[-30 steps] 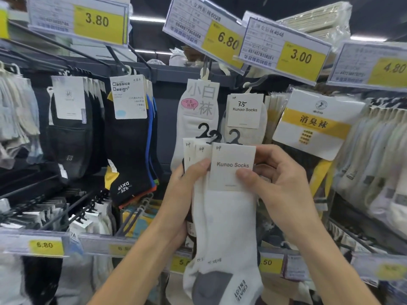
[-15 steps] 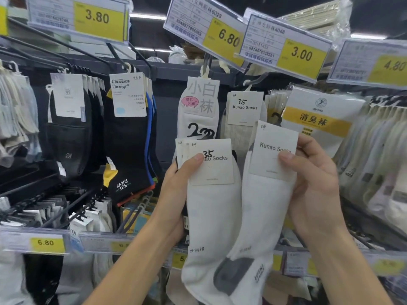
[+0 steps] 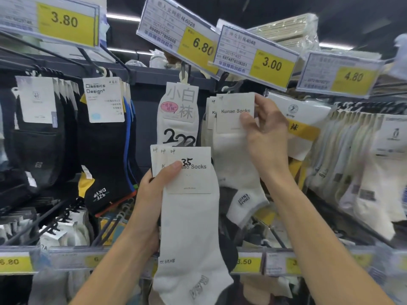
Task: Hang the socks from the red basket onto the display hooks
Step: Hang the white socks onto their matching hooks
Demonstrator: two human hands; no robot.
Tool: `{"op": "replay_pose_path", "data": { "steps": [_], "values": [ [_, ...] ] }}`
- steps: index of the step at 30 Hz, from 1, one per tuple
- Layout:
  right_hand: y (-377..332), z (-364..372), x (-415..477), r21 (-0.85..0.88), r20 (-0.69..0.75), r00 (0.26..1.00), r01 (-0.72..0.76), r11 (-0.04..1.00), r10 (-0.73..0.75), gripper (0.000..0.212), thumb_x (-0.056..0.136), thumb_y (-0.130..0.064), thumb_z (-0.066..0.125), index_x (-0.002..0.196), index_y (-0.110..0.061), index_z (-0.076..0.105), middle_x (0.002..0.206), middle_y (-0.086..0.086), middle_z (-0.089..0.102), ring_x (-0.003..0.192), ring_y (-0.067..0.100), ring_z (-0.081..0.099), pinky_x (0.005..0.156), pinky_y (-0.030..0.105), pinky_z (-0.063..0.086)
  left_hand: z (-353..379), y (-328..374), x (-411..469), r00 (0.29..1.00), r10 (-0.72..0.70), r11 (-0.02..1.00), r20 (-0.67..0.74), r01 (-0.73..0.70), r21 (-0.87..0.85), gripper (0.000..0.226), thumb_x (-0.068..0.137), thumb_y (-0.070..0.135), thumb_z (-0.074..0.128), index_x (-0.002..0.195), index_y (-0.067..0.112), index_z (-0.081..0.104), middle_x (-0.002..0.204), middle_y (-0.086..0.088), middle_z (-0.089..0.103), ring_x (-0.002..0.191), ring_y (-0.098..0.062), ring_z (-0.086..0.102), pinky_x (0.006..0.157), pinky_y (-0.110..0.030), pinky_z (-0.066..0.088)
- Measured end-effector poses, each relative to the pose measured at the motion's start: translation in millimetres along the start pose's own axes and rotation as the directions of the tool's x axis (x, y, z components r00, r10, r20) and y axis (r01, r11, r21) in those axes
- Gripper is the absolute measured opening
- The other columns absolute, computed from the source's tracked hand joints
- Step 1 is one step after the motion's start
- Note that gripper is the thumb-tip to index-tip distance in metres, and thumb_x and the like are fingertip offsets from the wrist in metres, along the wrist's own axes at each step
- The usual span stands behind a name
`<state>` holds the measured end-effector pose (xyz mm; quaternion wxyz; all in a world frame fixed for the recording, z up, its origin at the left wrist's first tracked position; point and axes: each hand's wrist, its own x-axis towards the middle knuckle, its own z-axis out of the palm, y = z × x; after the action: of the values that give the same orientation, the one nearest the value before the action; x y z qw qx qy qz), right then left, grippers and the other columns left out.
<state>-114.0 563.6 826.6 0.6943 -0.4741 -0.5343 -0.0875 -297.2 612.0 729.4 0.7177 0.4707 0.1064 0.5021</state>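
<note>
Head | left fingers (image 3: 174, 167) grip sock bundle (image 3: 189, 227) | right fingers (image 3: 246, 120) pinch sock (image 3: 231, 150) | tag (image 3: 272, 63) perhaps hiding hook

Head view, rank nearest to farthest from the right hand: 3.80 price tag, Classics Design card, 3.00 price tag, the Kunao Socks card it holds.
From the right hand:
1. Kunao Socks card: pinched in it, at its left.
2. 3.00 price tag: just above.
3. Classics Design card: far left, on the black socks.
4. 3.80 price tag: top left corner.
</note>
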Motion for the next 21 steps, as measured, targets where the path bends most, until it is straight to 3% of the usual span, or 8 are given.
{"op": "replay_pose_path", "data": {
  "steps": [3, 8, 11, 14, 17, 21],
  "values": [
    [4, 9, 6, -0.106, 0.057, 0.998, 0.015, 0.994, -0.009, 0.045, 0.099, -0.012, 0.055, 0.143, -0.009, 0.046, 0.129, 0.002, 0.064, 0.1, -0.009, 0.062, 0.089, 0.018, 0.053, 2, 2, -2, 1.0, 0.028, 1.0, -0.011, -0.028, 0.011, 0.052, 0.078, 0.033, 0.072, 0.123, 0.009, 0.067, 0.116, -0.02, 0.073, 0.099, -0.037, 0.072, 0.078, -0.042, 0.056],
    [3, 4, -11, -0.206, 0.158, 0.986, -0.016, 0.978, 0.05, 0.057, 0.098, -0.013, 0.055, 0.152, -0.019, 0.035, 0.146, -0.004, 0.052, 0.13, 0.0, 0.047, 0.113, 0.026, 0.04, 6, 2, -4, 0.994, 0.102, 0.993, -0.039, -0.1, 0.056, 0.041, 0.078, 0.029, 0.075, 0.115, 0.011, 0.071, 0.111, -0.016, 0.075, 0.099, -0.035, 0.074, 0.075, -0.041, 0.06],
    [-5, -8, -50, -0.156, 0.102, 0.995, 0.035, 0.987, -0.019, 0.06, 0.093, -0.033, 0.06, 0.149, -0.031, 0.039, 0.145, -0.021, 0.048, 0.136, -0.003, 0.041, 0.114, 0.027, 0.036, 6, 2, -6, 0.991, 0.129, 0.989, -0.04, -0.126, 0.084, 0.039, 0.073, 0.032, 0.082, 0.108, 0.018, 0.075, 0.11, -0.014, 0.076, 0.1, -0.035, 0.074, 0.078, -0.043, 0.06],
    [-17, -11, -87, -0.056, 0.186, 0.982, 0.03, 0.998, -0.019, 0.059, 0.084, -0.046, 0.069, 0.139, -0.041, 0.046, 0.127, -0.027, 0.058, 0.121, -0.004, 0.055, 0.097, 0.013, 0.046, 8, 1, -6, 0.985, 0.17, 0.981, -0.004, -0.169, 0.098, 0.036, 0.071, 0.033, 0.082, 0.105, 0.022, 0.077, 0.109, -0.012, 0.077, 0.099, -0.033, 0.075, 0.076, -0.041, 0.061],
    [-15, -9, -94, 0.048, 0.34, 0.937, -0.105, 0.993, 0.082, 0.045, 0.082, -0.035, 0.079, 0.122, -0.039, 0.06, 0.108, -0.02, 0.07, 0.098, 0.0, 0.068, 0.076, 0.018, 0.057, 13, 1, -8, 0.983, 0.18, 0.978, 0.043, -0.184, 0.096, 0.03, 0.073, 0.034, 0.079, 0.101, 0.025, 0.078, 0.105, -0.011, 0.078, 0.094, -0.029, 0.076, 0.07, -0.034, 0.061],
    [-8, -16, -87, 0.168, 0.318, 0.945, -0.135, 0.977, 0.076, 0.026, 0.083, -0.024, 0.078, 0.103, -0.037, 0.068, 0.103, -0.013, 0.075, 0.092, 0.005, 0.071, 0.071, 0.017, 0.056, 17, 5, -15, 0.985, 0.061, 0.996, 0.159, -0.05, -0.071, 0.036, 0.085, 0.04, 0.062, 0.108, 0.017, 0.079, 0.112, -0.012, 0.076, 0.1, -0.028, 0.075, 0.073, -0.032, 0.061]
  ]
}}
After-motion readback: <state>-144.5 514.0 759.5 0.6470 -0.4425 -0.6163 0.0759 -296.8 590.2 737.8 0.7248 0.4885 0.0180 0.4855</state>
